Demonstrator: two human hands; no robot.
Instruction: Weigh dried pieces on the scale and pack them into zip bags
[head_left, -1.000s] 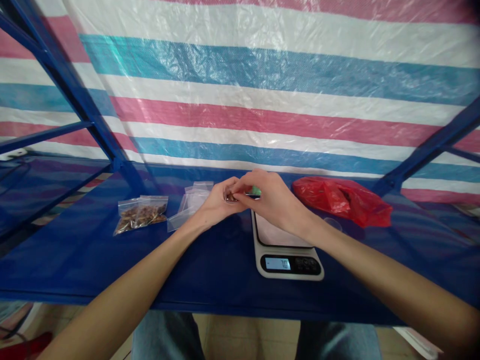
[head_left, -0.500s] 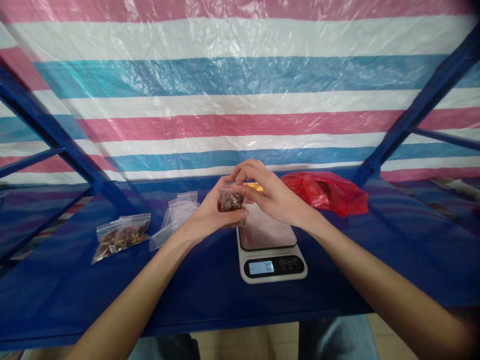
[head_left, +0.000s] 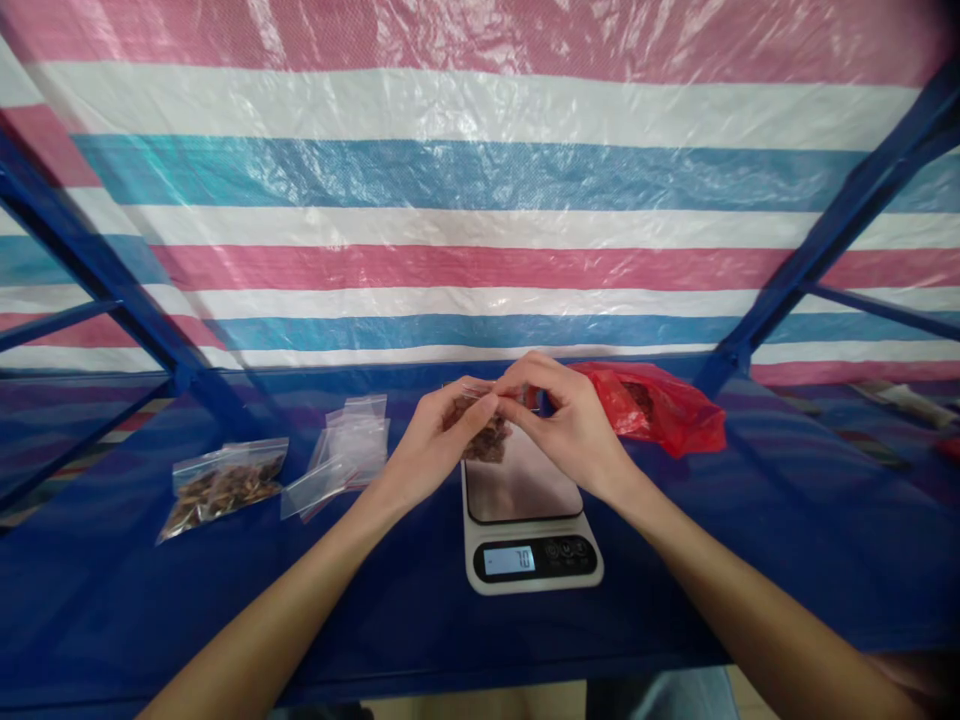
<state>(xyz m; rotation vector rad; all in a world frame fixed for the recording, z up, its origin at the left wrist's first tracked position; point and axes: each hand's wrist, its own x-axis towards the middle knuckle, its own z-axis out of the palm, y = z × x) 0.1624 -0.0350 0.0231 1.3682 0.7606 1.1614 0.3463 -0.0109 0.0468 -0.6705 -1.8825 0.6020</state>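
Note:
Between my hands, above the back left of a white digital kitchen scale [head_left: 525,490], is a small clear zip bag [head_left: 489,442] with brown dried pieces inside. My left hand [head_left: 442,430] is closed around the bag's left side, thumb across its front. With thumb and fingertips my right hand [head_left: 562,415] pinches the bag's top edge at the right. The fingers of both hands meet there and partly hide the seal. A minus sign and 7.0 show on the scale's display [head_left: 510,560].
Left of the scale lie several flat clear zip bags [head_left: 349,440]. Farther left is a zip bag filled with brown dried pieces [head_left: 225,485]. A red plastic bag [head_left: 660,405] with dark contents rests behind right. Blue metal posts [head_left: 795,270] frame the blue shelf [head_left: 420,620].
My right hand's fingers have come down and moved left along the bag's top edge, close to my left thumb. The view has shifted slightly. The reading stays the same.

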